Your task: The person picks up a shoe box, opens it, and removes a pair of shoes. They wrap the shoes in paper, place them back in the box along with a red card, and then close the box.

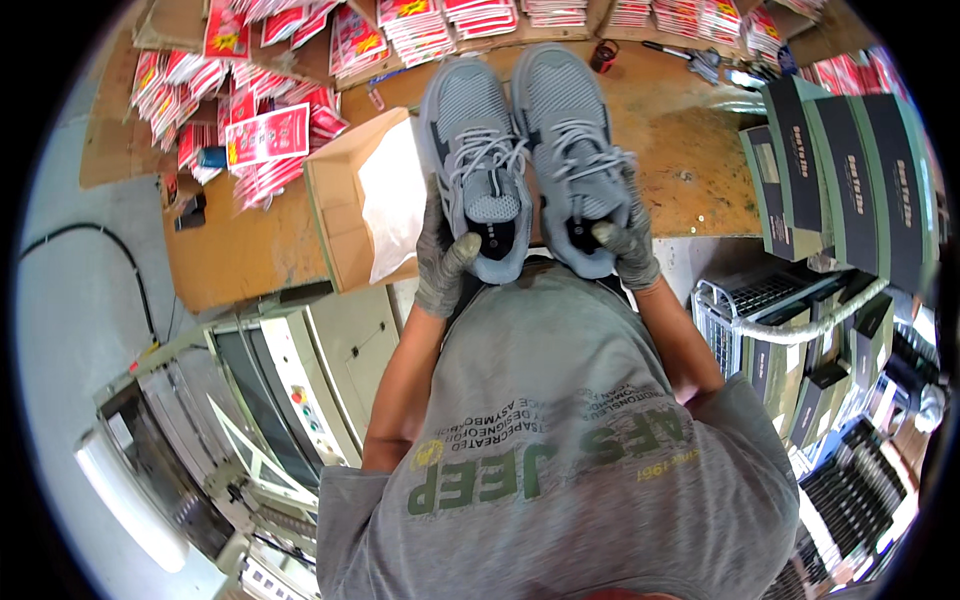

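Two grey mesh sneakers with grey laces are held side by side over the near edge of the wooden workbench, toes pointing away from me. My left hand (446, 255), in a grey work glove, grips the left sneaker (478, 130) by its heel end, the thumb over the collar. The right sneaker (565, 110) is gripped the same way by my gloved right hand (628, 240), its thumb at the shoe opening. Dark insoles show inside both shoes. Just left of the left sneaker stands an open cardboard box (335, 225) with white paper (392, 200) lying in it.
Stacks of red printed packets (268, 138) fill the bench's left and back. Green and black shoe boxes (850, 180) stand at right, above a wire cart (722, 310) with more boxes. A machine with a control panel (305, 385) sits lower left. Small tools (700, 62) lie at the back right of the workbench (690, 150).
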`<state>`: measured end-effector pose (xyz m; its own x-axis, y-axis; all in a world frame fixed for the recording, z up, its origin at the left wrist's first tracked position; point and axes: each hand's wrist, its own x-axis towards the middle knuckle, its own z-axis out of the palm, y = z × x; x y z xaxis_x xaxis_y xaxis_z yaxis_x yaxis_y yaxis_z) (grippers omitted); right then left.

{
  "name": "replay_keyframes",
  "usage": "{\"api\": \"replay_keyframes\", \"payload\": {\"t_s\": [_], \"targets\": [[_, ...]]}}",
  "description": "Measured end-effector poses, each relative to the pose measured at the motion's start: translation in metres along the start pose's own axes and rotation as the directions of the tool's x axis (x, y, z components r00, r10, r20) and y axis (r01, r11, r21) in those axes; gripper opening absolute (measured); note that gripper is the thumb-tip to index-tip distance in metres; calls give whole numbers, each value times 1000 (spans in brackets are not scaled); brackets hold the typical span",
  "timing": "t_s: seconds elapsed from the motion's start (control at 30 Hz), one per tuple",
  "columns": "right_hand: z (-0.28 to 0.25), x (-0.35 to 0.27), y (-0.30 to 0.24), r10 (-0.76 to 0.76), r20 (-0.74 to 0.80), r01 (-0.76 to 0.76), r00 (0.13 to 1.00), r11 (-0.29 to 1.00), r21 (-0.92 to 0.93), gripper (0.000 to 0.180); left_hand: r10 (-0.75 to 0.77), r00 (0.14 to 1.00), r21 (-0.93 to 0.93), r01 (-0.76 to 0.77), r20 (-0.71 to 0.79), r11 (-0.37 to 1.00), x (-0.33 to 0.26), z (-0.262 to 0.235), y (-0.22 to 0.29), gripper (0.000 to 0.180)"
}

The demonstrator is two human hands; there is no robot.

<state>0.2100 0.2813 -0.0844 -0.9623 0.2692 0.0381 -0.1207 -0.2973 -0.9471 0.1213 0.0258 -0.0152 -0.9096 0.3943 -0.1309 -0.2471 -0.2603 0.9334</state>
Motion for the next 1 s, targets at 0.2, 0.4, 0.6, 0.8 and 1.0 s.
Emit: {"api": "replay_keyframes", "payload": {"t_s": [0.2, 0.4, 0.6, 0.8, 1.0], "targets": [[31, 2, -32, 57, -36, -50, 998, 986, 156, 108, 38, 998, 208, -46, 41, 977, 1, -14, -1, 119], [35, 1, -46, 69, -29, -63, 997, 985, 158, 113, 82, 992, 208, -100, 94, 973, 4, -16, -1, 117], [37, -3, -49, 87, 33, -92, 996, 973, 213, 119, 131, 985, 204, -152, 114, 967, 8, -15, 4, 112], [25, -1, -40, 94, 47, -102, 995, 969, 223, 122, 122, 990, 228, -135, 71, 964, 12, -5, 10, 110], [25, 0, -47, 34, 140, -67, 990, 968, 241, 128, 134, 987, 189, -148, 85, 971, 15, -3, 10, 111]]}}
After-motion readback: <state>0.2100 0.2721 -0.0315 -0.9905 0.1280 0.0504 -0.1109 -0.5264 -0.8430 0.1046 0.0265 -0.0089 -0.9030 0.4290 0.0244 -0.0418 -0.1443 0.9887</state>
